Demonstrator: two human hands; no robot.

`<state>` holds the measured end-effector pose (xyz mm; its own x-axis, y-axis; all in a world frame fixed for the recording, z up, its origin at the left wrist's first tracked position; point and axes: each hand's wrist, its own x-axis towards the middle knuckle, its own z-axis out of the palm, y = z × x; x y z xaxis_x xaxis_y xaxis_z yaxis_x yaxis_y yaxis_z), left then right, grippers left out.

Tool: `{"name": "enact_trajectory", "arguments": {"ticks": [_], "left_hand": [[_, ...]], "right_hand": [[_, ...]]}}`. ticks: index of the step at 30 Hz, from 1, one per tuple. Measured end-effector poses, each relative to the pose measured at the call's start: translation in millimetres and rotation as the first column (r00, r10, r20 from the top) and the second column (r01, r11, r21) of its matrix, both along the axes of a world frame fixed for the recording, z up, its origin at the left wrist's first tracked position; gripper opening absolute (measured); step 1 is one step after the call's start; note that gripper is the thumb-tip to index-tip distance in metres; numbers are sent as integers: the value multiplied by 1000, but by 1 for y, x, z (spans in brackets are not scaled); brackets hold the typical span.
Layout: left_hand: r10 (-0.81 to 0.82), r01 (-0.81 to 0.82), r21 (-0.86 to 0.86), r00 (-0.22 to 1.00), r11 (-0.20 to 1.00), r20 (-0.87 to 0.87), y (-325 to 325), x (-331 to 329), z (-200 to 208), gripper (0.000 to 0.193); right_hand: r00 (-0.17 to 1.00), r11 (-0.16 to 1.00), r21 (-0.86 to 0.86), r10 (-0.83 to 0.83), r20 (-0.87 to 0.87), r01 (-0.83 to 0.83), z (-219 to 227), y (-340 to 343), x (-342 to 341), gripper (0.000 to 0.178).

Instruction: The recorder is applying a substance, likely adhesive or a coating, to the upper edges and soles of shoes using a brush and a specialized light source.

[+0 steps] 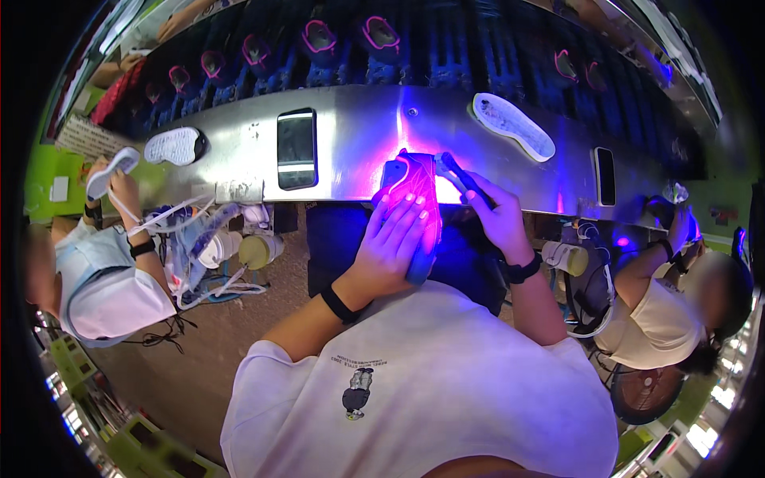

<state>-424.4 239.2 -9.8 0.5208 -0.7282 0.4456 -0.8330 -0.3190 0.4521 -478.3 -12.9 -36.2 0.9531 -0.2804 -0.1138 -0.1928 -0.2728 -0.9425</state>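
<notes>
A shoe upper (426, 191) with glowing pink lines, lit strongly in blue and violet, is at the near edge of the metal bench. My left hand (390, 247) lies over it, fingers stretched along its side, steadying it; my palm and what it presses on are hidden. My right hand (502, 221) is closed around the dark handle of a brush (462, 175). The brush's head is by the upper's far right side; whether it touches is lost in the glare. A white shoe sole (514, 127) lies on the bench beyond my right hand.
Dark racks carry several pink-edged shoe uppers (319, 38) behind the metal bench (358, 119). Two phones (297, 149) and another sole (171, 146) rest on it. Co-workers sit at left (111, 271) and right (661, 311). Pots (259, 251) and cables hang below the bench edge.
</notes>
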Motion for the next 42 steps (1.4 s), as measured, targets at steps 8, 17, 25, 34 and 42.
{"name": "enact_trajectory", "arguments": {"ticks": [8,17,25,34,42], "left_hand": [[-53,53,-9,996,999,-75,6,3,6,57],[-106,105,64,994,992,3,8,7,2,57],[-121,114,102,991,988,60,5,7,3,55],[-108,110,127,994,986,-27,-6,9,18,69],[-40,46,173,999,984,-34,-42,4,42,75]], "right_hand": [[990,990,136,-10,-140,29,-18,5,-12,39],[985,962,268,85,-147,-43,15,20,-54,44],[994,995,97,38,-104,-28,12,2,-20,39],[952,912,411,135,-274,-11,44,4,-63,43],[983,944,329,81,-164,-23,46,-4,-87,44]]}}
